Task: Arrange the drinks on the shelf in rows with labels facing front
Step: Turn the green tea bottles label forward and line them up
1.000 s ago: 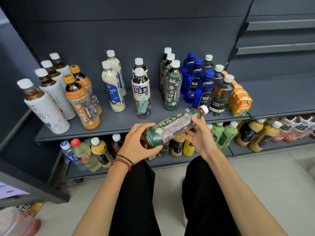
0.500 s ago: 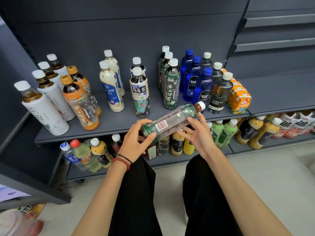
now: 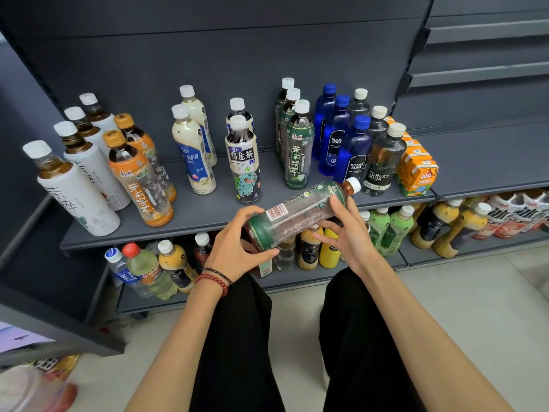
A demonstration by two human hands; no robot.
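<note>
1. Both hands are on one drink, a green-label tea bottle (image 3: 300, 214). It's lying on its side in the air, just in front of the front edge of the grey shelf (image 3: 208, 215), with the white cap pointing right and a bit away from the person.
2. The left hand (image 3: 237, 245) is wrapped round the bottom end, fingers curled over the top and thumb on the near side. There's a red bead bracelet (image 3: 215, 281) on that wrist.
3. The right hand (image 3: 347, 236) grips the shoulder end, thumb laid on top by the green band and fingers curled underneath.
4. The side turned up shows a barcode patch and clear plastic with dark tea inside.
5. Right behind the held bottle stands a row of three matching jasmine tea bottles (image 3: 298, 147), upright, with the front one's label facing out.
6. To their right are the blue Bolsa Soda bottles (image 3: 335, 141), the dark Forest Soda bottles (image 3: 383, 162), then the orange juice cartons (image 3: 416, 171) at the shelf's end.
7. To their left are two Suntory oolong bottles (image 3: 243, 162), two cream milk tea bottles (image 3: 193, 150), two orange-cap tea bottles (image 3: 139, 176) and a row of white-label tea bottles (image 3: 74, 191).
8. The lower shelf (image 3: 142, 301) holds a loose mix of bottles, some leaning.
</note>
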